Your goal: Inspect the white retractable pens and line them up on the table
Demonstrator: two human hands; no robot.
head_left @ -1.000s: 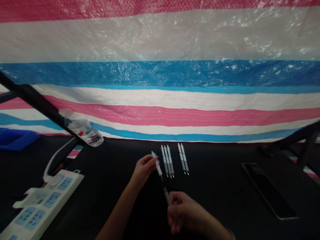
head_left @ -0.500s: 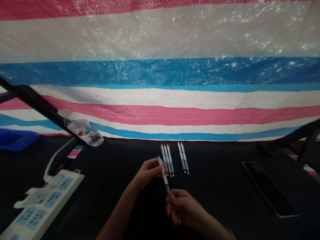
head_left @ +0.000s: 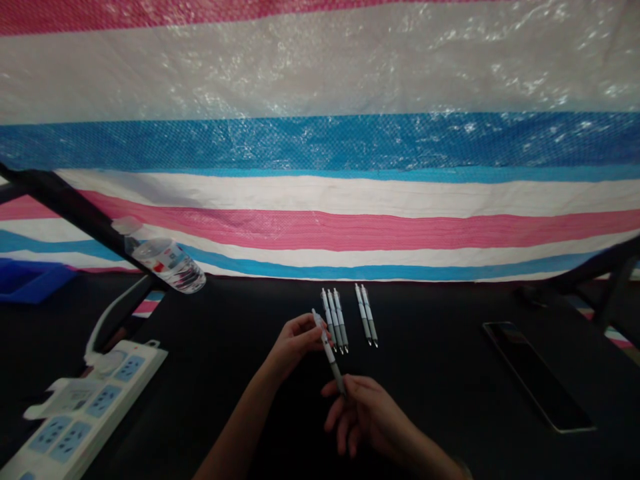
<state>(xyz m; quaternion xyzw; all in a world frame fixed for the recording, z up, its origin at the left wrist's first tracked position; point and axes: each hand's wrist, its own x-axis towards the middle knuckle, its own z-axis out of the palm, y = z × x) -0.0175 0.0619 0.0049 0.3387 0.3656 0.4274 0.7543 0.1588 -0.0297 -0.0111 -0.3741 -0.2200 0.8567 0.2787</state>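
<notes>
A white pen with a grey grip (head_left: 328, 349) slants between my two hands above the black table (head_left: 430, 387). My left hand (head_left: 296, 343) pinches its upper, white part between thumb and fingers. At the lower, grey end, the thumb and index finger of my right hand (head_left: 361, 410) touch the pen, while the other fingers are spread. Just beyond my left hand lies a group of three similar pens (head_left: 336, 321), side by side. To their right are two more pens (head_left: 367, 317), tips toward me.
A dark phone (head_left: 537, 375) lies at the right. On the left are a white power strip (head_left: 95, 407) with a plugged-in cable, a clear water bottle (head_left: 170, 265) and a blue tray (head_left: 33, 280). A striped sheet (head_left: 320, 147) hangs behind the table.
The fingers of my right hand have loosened and spread, and more of the pen's grey end shows. The held pen's upper end has shifted slightly left.
</notes>
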